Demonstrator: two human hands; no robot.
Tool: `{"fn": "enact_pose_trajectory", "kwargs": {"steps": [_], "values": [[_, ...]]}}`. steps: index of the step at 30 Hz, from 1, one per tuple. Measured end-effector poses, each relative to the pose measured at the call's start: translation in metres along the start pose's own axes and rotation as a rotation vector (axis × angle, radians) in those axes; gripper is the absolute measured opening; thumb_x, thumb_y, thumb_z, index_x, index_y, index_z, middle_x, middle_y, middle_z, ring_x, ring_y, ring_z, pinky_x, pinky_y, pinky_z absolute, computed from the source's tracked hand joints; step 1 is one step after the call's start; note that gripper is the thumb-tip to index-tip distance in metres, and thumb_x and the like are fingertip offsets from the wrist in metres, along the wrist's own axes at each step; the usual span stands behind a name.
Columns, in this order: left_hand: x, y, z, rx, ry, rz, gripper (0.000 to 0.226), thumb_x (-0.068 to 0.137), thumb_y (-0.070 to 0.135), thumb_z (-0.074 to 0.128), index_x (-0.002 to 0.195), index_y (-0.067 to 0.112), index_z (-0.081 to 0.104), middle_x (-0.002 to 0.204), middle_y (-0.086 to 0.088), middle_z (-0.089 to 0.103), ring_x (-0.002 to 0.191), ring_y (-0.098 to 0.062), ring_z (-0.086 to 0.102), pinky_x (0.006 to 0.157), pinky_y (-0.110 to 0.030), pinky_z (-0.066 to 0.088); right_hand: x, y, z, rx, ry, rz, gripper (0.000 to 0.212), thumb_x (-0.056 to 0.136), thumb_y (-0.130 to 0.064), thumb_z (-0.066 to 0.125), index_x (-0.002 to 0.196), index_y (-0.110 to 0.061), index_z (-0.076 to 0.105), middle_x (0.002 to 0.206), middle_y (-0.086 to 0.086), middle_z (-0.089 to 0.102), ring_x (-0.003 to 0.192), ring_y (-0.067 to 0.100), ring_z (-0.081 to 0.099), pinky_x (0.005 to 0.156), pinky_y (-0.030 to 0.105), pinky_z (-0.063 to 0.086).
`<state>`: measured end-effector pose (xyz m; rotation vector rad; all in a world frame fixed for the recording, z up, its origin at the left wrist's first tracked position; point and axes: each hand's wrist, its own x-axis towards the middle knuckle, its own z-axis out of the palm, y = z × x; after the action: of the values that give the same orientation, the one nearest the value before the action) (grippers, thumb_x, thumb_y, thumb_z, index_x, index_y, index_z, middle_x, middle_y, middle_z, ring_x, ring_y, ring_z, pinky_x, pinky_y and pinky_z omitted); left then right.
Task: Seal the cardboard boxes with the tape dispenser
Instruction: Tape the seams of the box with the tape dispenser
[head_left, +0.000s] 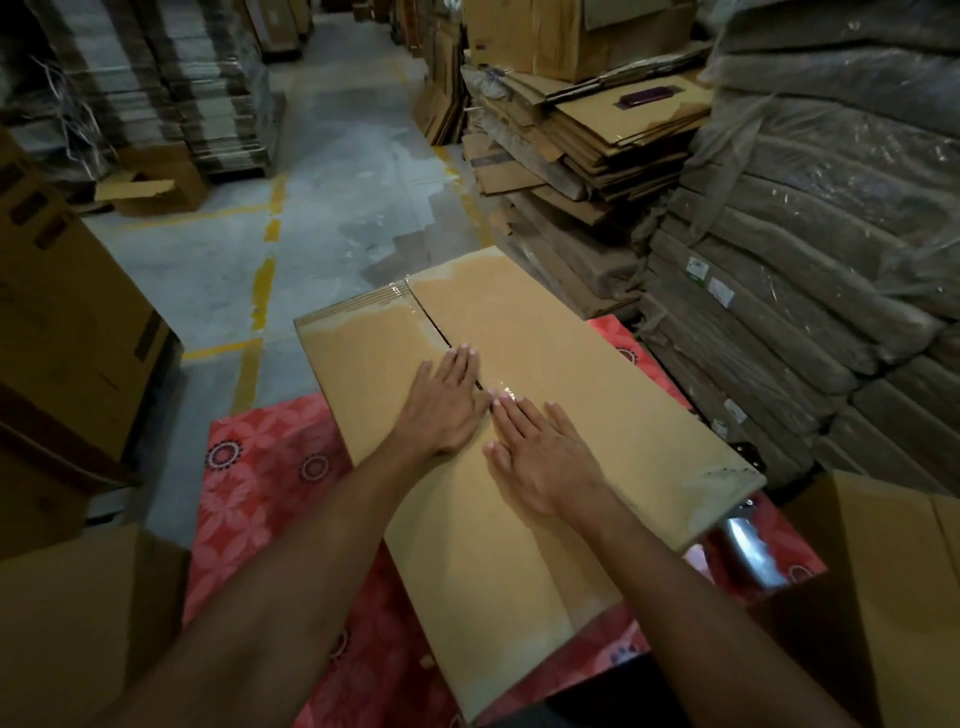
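Centre frame: cardboard box (545, 374) on a red patterned mat (260, 467). Left hand (447, 410) and right hand (545, 457), both flat and empty, press clear tape along its seam; sealing appears nearly complete.

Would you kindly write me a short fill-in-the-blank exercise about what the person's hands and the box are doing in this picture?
1. Both hands, the left hand and the right hand, lie ____ on top of the long brown cardboard box.
2. The box rests on a ____ floral-patterned mat.
3. Clear glossy tape runs along the box's centre ____ between the flaps.
4. Neither hand holds the tape ____.

Missing words: flat; red; seam; dispenser
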<state>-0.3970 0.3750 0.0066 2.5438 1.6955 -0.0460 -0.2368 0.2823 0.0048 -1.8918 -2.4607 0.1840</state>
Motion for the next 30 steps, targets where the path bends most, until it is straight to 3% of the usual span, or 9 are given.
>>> {"fn": "enact_pose_trajectory", "kwargs": {"steps": [5, 12, 14, 17, 22, 27, 30], "values": [[-0.009, 0.005, -0.002, -0.021, -0.023, -0.026, 0.068, 0.105, 0.053, 0.012, 0.16, 0.016, -0.002, 0.168, 0.0, -0.005, 0.155, -0.016, 0.0, 0.124, -0.045, 0.004, -0.018, 0.002, -0.005, 0.023, -0.021, -0.028, 0.088, 0.084, -0.055, -0.016, 0.161, -0.019, 0.009, 0.169, -0.004, 0.007, 0.155, 0.011, 0.004, 0.125, 0.043, 0.002], [-0.012, 0.018, -0.002, -0.025, -0.03, -0.09, 0.071, 0.103, 0.056, 0.011, 0.16, 0.016, -0.004, 0.168, 0.0, -0.007, 0.155, -0.017, -0.002, 0.123, -0.05, 0.003, -0.089, 0.015, 0.0, 0.009, 0.0, -0.006, 0.072, 0.097, -0.053, -0.001, 0.161, -0.021, 0.01, 0.168, -0.005, 0.006, 0.155, 0.01, 0.002, 0.125, 0.042, 0.001], [-0.022, 0.04, 0.001, -0.051, -0.034, -0.055, 0.075, 0.101, 0.061, 0.011, 0.16, 0.017, -0.005, 0.167, 0.002, -0.009, 0.154, -0.017, -0.007, 0.123, -0.051, 0.001, -0.089, 0.014, -0.003, 0.012, -0.017, -0.009, 0.076, 0.093, -0.054, -0.006, 0.161, -0.021, 0.008, 0.169, -0.005, 0.005, 0.155, 0.01, 0.001, 0.125, 0.042, -0.001], [-0.04, 0.069, 0.011, -0.045, -0.029, 0.025, 0.07, 0.103, 0.056, 0.01, 0.16, 0.018, -0.007, 0.167, 0.002, -0.01, 0.154, -0.017, -0.008, 0.124, -0.047, 0.002, -0.087, 0.016, -0.005, 0.002, -0.045, -0.02, 0.067, 0.102, -0.052, 0.004, 0.16, -0.019, 0.004, 0.169, -0.004, 0.001, 0.155, 0.011, -0.002, 0.124, 0.041, -0.004], [-0.04, 0.065, 0.008, -0.07, -0.05, 0.018, 0.07, 0.103, 0.059, 0.01, 0.16, 0.022, -0.008, 0.167, 0.005, -0.01, 0.154, -0.015, -0.008, 0.124, -0.045, 0.0, -0.104, 0.017, -0.01, 0.03, -0.06, -0.022, 0.065, 0.104, -0.051, 0.01, 0.16, -0.018, 0.003, 0.169, -0.003, 0.001, 0.155, 0.012, -0.002, 0.125, 0.041, -0.003], [-0.04, 0.066, 0.01, -0.077, -0.034, -0.012, 0.072, 0.101, 0.063, 0.01, 0.16, 0.024, -0.004, 0.168, 0.007, -0.006, 0.154, -0.016, -0.004, 0.124, -0.045, 0.003, -0.164, 0.018, -0.001, 0.079, 0.101, 0.056, 0.066, 0.102, -0.051, 0.005, 0.159, -0.022, 0.022, 0.166, -0.003, 0.023, 0.153, 0.014, 0.013, 0.125, 0.043, 0.004], [-0.042, 0.067, 0.006, -0.098, -0.034, -0.05, 0.075, 0.1, 0.065, 0.012, 0.16, 0.024, -0.004, 0.168, 0.006, -0.007, 0.154, -0.016, -0.003, 0.124, -0.044, 0.004, -0.176, 0.005, 0.009, 0.199, 0.2, 0.236, 0.06, 0.102, -0.05, 0.01, 0.156, -0.029, 0.028, 0.166, 0.001, 0.023, 0.154, 0.02, 0.009, 0.125, 0.047, 0.003]]}}
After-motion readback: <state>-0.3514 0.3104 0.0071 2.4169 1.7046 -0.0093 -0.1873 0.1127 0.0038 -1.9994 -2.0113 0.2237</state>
